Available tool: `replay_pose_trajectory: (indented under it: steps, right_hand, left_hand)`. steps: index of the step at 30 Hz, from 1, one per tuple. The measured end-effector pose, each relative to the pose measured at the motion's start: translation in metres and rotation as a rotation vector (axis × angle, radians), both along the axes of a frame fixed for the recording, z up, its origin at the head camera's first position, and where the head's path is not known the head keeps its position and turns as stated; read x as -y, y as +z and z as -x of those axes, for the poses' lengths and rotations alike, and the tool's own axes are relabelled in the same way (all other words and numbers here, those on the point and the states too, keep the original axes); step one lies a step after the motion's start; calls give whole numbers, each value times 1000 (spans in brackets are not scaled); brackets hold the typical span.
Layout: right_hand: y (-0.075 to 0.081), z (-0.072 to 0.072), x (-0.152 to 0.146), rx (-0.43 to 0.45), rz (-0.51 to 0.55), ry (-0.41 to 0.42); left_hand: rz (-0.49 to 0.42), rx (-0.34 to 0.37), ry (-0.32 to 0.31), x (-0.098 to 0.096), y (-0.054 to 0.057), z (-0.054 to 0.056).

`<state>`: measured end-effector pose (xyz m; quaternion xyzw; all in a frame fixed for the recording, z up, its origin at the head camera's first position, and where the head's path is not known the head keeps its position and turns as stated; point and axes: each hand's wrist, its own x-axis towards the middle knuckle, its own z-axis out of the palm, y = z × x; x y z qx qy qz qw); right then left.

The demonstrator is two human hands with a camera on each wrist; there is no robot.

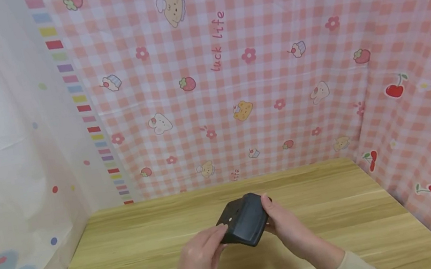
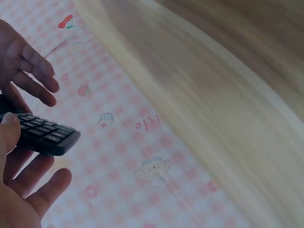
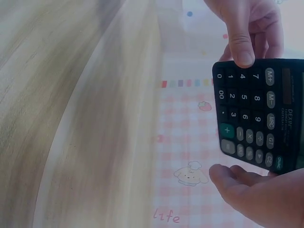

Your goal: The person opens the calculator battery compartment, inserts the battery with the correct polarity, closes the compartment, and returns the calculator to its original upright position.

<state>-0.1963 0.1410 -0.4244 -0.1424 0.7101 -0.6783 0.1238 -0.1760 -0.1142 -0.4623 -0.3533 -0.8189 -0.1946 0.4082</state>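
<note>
A black calculator [image 3: 247, 109] is held up over the table between both hands. In the head view its dark back [image 1: 244, 220] faces up and it is tilted; the right wrist view shows its keys, with a green plus key. My left hand [image 1: 199, 254] pinches one end, its thumb [image 3: 241, 50] on the key side. At the opposite end is my right hand [image 1: 293, 231], its thumb [image 1: 268, 204] along the edge. In the left wrist view several of the right hand's fingers [image 2: 35, 78] stand loosely apart from the keys.
The wood-grain table [image 1: 132, 253] lies beneath the hands. Pink checked cloth [image 1: 217, 143] with printed figures hangs behind it, and a cherry-print cloth [image 1: 425, 132] hangs at the right. A white patterned cloth [image 1: 14, 187] hangs at the left.
</note>
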Motion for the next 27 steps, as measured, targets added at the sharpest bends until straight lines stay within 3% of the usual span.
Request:
replay_pose_trajectory:
  steps: [4,12,27]
  right_hand:
    - [1,0,-2,38,26,21]
    - [3,2,-7,89,69,98]
    - [1,8,-10,134,141,153]
  left_hand:
    - [40,-52,18,4,-1,1]
    - [93,-80,66,6,-4,0]
    - [109,-240,89,9,-6,5]
